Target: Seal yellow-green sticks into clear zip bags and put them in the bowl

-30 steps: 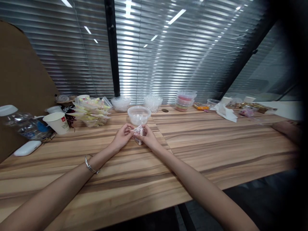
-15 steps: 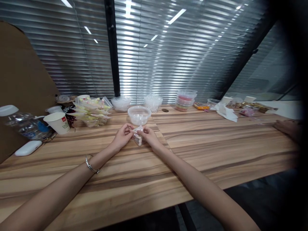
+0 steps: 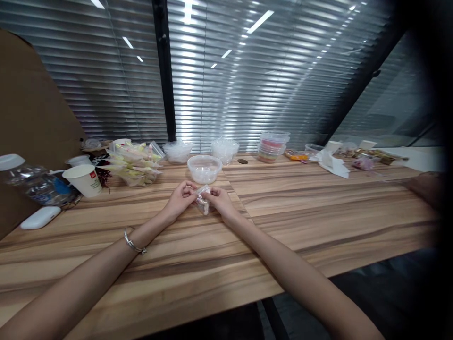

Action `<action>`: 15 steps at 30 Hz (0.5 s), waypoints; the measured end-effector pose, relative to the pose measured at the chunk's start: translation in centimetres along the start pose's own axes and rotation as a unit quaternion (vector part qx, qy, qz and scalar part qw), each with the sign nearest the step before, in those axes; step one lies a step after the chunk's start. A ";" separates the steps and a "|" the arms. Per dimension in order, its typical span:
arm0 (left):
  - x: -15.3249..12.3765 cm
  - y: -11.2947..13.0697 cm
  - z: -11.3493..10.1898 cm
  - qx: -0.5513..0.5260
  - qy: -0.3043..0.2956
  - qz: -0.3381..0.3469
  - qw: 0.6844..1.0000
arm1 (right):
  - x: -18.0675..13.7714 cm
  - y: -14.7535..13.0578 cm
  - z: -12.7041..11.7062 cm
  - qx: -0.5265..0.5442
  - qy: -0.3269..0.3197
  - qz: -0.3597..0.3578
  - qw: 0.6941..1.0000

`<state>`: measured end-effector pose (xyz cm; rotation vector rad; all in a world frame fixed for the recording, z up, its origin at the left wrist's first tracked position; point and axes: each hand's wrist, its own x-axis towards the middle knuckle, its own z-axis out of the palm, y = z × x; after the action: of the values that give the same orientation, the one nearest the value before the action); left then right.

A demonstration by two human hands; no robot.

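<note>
My left hand [image 3: 180, 199] and my right hand [image 3: 220, 201] meet at the middle of the wooden table [image 3: 283, 212], both pinching a small clear plastic packet [image 3: 202, 200] between their fingertips. The packet stands just above the tabletop and its contents are too small to make out. A thin bracelet sits on my left wrist. Right behind my hands stands an empty clear plastic bowl [image 3: 204, 168].
Left: a paper cup [image 3: 84, 180], a lying water bottle [image 3: 33, 183], a white case [image 3: 40, 217], a container of yellow-green packets [image 3: 136, 165] and a cardboard sheet [image 3: 28, 113]. Behind: stacked clear bowls [image 3: 178, 151], coloured tubs [image 3: 272, 146]. Another person's hand [image 3: 426, 186] rests at right.
My fingers have shifted slightly on the packet, turning it a little. The other person's hand at the right edge has drawn back to the right.
</note>
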<state>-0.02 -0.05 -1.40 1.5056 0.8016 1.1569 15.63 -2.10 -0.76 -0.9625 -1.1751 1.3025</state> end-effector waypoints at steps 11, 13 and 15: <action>0.0 0.2 0.2 0.004 -0.007 0.007 1.000 | 0.0 0.2 0.0 0.006 -0.011 -0.018 1.000; 0.0 0.4 0.2 0.002 -0.007 0.008 1.000 | 0.0 0.3 0.0 0.005 -0.011 -0.022 1.000; -0.1 0.5 0.2 -0.001 -0.007 0.007 1.000 | 0.1 0.3 0.1 0.004 -0.010 -0.024 1.000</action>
<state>0.06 -0.32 -0.95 1.5177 0.7808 1.1571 15.48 -2.03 -1.03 -0.9118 -1.2009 1.2812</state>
